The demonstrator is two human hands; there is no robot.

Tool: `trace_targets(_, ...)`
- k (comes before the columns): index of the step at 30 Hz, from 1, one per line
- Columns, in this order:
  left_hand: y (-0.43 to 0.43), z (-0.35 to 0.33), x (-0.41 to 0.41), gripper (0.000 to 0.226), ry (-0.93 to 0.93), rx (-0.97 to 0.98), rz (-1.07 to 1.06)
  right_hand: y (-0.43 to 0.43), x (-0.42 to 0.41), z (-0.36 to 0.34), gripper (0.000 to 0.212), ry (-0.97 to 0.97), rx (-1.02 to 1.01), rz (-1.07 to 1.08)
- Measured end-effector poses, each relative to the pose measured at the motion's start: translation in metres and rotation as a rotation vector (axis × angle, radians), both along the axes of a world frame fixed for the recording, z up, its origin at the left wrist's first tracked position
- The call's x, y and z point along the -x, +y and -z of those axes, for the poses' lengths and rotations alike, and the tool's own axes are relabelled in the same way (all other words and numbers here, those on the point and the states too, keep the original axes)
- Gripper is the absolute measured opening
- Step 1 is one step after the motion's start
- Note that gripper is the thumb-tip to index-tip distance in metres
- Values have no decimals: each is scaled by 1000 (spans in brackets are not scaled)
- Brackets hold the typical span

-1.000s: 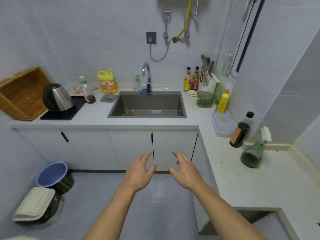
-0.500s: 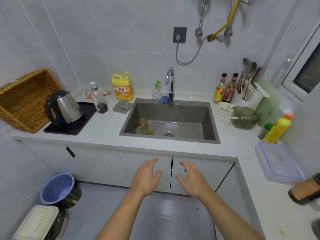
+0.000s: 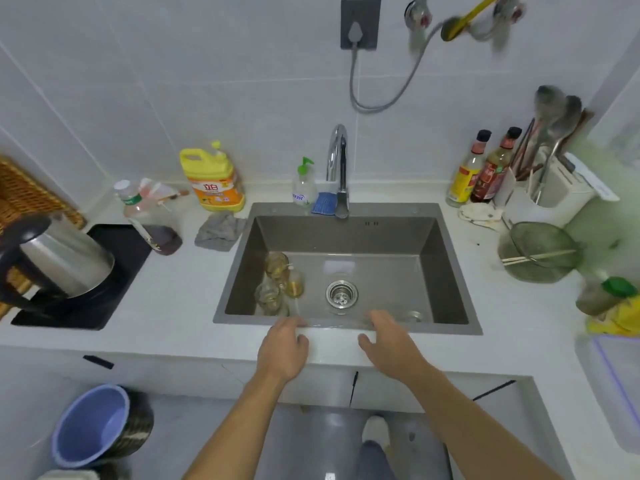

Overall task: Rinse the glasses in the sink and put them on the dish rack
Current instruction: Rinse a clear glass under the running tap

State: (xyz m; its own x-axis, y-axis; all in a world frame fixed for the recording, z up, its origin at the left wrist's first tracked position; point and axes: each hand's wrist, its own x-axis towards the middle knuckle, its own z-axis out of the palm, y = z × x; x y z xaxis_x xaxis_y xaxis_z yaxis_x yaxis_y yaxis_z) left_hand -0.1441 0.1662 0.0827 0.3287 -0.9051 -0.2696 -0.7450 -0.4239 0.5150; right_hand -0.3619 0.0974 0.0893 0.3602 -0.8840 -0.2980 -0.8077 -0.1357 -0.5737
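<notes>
Steel sink (image 3: 346, 237) holds the glasses (image 3: 278, 282) at its left side; the person has stepped up, so left grip (image 3: 282, 348) and right grip (image 3: 388, 341), spread and empty, now reach its front rim, ready to lift one.

The left hand (image 3: 282, 348) and right hand (image 3: 388, 344) hover side by side over the near rim of the sink (image 3: 346, 237), fingers loose and holding nothing. Several clear glasses (image 3: 278, 282) stand clustered in the sink's left part, left of the drain (image 3: 341, 294). The faucet (image 3: 337, 168) rises at the far rim. A kettle (image 3: 59, 261) sits at the left of the surface (image 3: 180, 299).
</notes>
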Motion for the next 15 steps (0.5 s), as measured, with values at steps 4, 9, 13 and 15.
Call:
trace_targets(4, -56, 11, -25, 17, -60, -34, -133, -66, -26, 13, 53, -17, -36, -109)
trace_targets(9, -104, 23, -47, 22, -127, -130, -233, -119, -56, 33, 48, 11, -94, -210)
trace_targets(13, -128, 46, -62, 40, -172, -336, -268, -142, -77, 59, 47, 59, -206, -243)
trace_targets(15, -137, 60, -68, 44, -178, -449, -269, -147, -86, 73, 46, 90, -276, -250)
